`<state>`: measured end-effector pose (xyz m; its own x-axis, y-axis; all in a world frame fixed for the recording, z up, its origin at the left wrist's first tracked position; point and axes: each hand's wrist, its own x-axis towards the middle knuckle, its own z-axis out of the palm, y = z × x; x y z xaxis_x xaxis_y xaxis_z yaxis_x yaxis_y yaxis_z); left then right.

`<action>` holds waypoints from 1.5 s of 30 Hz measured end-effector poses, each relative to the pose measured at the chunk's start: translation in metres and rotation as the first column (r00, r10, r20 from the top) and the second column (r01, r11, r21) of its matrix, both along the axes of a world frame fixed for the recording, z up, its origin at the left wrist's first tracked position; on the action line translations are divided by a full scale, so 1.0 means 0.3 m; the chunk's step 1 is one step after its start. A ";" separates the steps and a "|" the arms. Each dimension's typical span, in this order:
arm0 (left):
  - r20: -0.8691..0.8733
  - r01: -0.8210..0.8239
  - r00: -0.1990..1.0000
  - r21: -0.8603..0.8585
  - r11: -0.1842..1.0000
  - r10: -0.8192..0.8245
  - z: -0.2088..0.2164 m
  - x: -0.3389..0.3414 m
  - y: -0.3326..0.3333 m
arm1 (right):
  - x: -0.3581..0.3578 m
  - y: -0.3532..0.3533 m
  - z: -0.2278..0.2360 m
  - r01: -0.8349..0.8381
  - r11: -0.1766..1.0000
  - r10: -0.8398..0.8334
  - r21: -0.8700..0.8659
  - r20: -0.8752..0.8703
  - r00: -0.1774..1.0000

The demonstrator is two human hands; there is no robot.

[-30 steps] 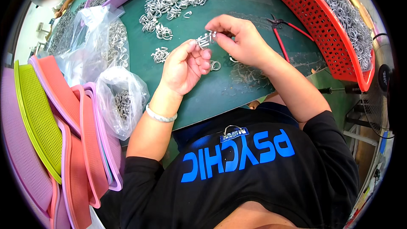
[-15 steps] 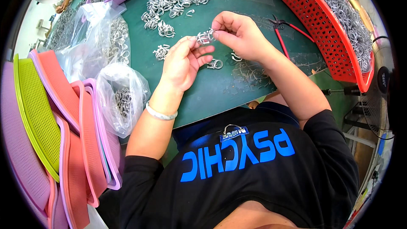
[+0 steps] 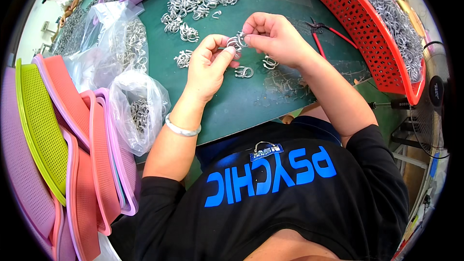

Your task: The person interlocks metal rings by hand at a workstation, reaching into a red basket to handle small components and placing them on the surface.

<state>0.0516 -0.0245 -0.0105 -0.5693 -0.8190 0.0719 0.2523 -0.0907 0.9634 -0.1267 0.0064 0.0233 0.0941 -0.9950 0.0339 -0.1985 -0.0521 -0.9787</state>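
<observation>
Silver metal ring cluster (image 3: 237, 42) is up over the green desk (image 3: 222, 116), left hand (image 3: 207, 67) pinching its left end, right hand (image 3: 278, 41) thumb and fingertips clamped on its right end. Two small silver ring bunches (image 3: 244, 72) lie just nearer. Bigger silver ring pile (image 3: 200, 4) far left. Red-handled pliers (image 3: 318, 44) right, then red perforated plastic basket (image 3: 357, 29) of grey metal rings (image 3: 394, 24).
</observation>
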 end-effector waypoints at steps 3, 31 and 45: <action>0.001 0.037 0.999 -0.052 0.998 -0.037 -0.002 0.002 0.001 | -0.005 0.001 0.002 -0.001 1.000 0.001 0.001 -0.026 1.000; -0.087 0.150 0.981 -0.239 0.959 -0.175 -0.011 0.014 -0.004 | -0.021 0.021 -0.032 -0.092 0.961 0.105 -0.262 0.036 0.994; 0.002 0.066 0.997 -0.405 0.912 -0.071 -0.011 0.006 -0.001 | -0.031 0.022 -0.053 -0.090 0.954 0.105 -0.287 0.037 0.994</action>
<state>0.0535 -0.0247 -0.0137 -0.6201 -0.6773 0.3959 0.2716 0.2882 0.9183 -0.1359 0.0129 0.0073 0.1805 -0.9295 0.3217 -0.1286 -0.3465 -0.9292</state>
